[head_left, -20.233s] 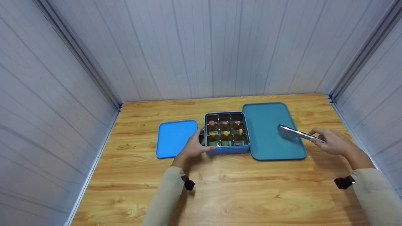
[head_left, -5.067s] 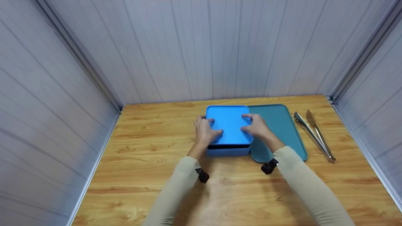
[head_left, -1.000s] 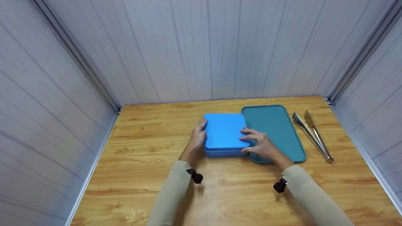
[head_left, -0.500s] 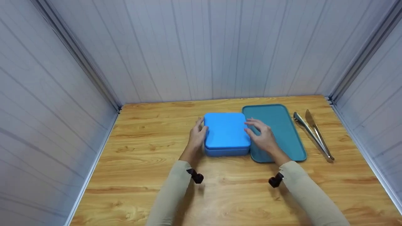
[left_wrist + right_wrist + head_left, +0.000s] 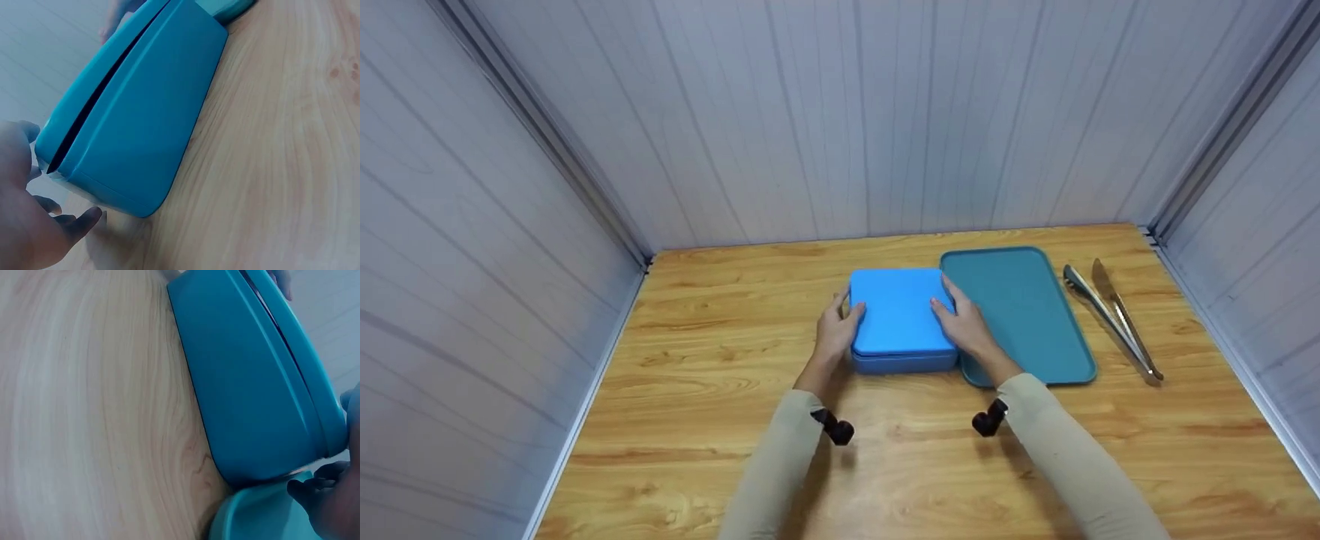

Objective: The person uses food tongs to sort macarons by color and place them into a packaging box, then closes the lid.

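Note:
A blue square box [image 5: 904, 364] stands on the wooden table with its bright blue lid [image 5: 901, 311] on top. A dark slit shows between lid and box along the front in the left wrist view, widest near the left corner. My left hand [image 5: 834, 330] grips the left side, thumb over the lid's edge and fingers along the wall. On the opposite side my right hand [image 5: 966, 324] holds the box the same way, thumb on the lid. The box's contents are hidden under the lid.
Right beside the box lies a teal tray [image 5: 1020, 315]. Farther right, metal tongs [image 5: 1114, 322] lie spread on the table [image 5: 720, 337]. Pale panelled walls [image 5: 840, 120] close off the back and both sides.
Earlier the box was uncovered and my right hand held the tongs; the lid now covers it, and the tongs lie aside. In the last second my right hand has closed in on the box's right side.

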`<act>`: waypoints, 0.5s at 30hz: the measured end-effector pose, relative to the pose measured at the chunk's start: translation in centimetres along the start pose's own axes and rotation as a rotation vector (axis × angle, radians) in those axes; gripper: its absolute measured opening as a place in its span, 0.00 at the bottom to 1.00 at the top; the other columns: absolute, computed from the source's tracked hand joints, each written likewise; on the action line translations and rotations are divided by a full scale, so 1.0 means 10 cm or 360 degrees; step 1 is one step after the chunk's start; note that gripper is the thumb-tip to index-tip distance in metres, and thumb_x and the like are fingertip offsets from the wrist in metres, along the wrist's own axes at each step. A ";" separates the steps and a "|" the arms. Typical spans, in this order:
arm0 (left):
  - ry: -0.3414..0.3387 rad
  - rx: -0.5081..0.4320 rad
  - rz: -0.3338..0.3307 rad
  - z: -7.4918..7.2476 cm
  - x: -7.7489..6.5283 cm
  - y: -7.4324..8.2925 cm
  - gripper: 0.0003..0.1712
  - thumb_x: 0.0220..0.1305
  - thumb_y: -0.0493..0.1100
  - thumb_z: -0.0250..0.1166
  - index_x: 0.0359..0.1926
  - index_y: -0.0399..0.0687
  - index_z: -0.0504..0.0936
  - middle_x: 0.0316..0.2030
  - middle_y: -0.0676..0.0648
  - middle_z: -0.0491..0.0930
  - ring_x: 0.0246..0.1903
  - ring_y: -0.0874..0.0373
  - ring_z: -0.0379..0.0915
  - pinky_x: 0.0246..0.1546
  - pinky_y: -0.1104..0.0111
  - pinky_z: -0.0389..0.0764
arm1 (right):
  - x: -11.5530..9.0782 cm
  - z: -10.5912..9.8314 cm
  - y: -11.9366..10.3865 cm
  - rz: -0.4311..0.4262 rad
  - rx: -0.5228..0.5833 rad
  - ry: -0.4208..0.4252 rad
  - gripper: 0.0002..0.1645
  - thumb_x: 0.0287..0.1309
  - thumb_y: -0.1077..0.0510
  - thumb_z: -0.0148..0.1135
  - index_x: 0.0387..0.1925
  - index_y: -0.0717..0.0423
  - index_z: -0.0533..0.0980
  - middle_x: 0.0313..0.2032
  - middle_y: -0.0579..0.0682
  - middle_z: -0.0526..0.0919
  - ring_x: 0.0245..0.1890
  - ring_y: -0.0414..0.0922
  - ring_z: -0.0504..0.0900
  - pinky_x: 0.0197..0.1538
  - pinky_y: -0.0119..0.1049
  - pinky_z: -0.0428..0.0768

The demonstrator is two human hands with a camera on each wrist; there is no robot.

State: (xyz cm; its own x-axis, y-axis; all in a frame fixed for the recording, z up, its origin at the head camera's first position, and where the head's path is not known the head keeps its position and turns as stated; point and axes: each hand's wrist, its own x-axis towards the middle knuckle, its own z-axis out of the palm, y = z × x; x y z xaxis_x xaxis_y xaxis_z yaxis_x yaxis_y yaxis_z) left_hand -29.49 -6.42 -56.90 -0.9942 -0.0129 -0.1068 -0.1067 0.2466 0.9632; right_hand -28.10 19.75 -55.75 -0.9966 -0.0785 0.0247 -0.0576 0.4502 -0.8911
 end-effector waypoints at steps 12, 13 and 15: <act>-0.0080 0.0095 0.0117 -0.02 0.07 -0.23 0.35 0.93 0.49 0.50 0.92 0.58 0.56 0.90 0.44 0.59 0.91 0.43 0.54 0.91 0.47 0.57 | -0.04 0.08 -0.04 0.0029 -0.0038 0.0039 0.36 0.91 0.54 0.45 0.91 0.57 0.55 0.91 0.67 0.48 0.93 0.65 0.46 0.93 0.63 0.48; -0.0083 0.0113 0.0137 -0.02 0.10 -0.28 0.34 0.93 0.50 0.50 0.92 0.61 0.57 0.90 0.46 0.59 0.91 0.44 0.54 0.91 0.48 0.57 | -0.05 0.08 -0.04 0.0034 -0.0044 0.0038 0.36 0.91 0.54 0.46 0.91 0.56 0.55 0.91 0.68 0.46 0.93 0.66 0.45 0.93 0.65 0.48; -0.0096 0.0163 0.0170 -0.03 0.13 -0.31 0.33 0.93 0.50 0.49 0.91 0.63 0.60 0.90 0.49 0.59 0.91 0.46 0.54 0.92 0.49 0.56 | -0.03 0.10 0.00 0.0026 -0.0057 0.0043 0.36 0.91 0.53 0.47 0.90 0.55 0.56 0.91 0.70 0.44 0.92 0.68 0.44 0.92 0.67 0.48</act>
State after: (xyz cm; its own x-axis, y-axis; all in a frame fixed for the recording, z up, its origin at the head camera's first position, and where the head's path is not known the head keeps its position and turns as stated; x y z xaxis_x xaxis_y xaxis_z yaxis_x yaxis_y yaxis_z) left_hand -30.42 -7.47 -59.96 -0.9968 0.0761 -0.0226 0.0047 0.3407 0.9402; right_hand -27.70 18.89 -56.26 -0.9986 -0.0471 0.0231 -0.0430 0.4829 -0.8746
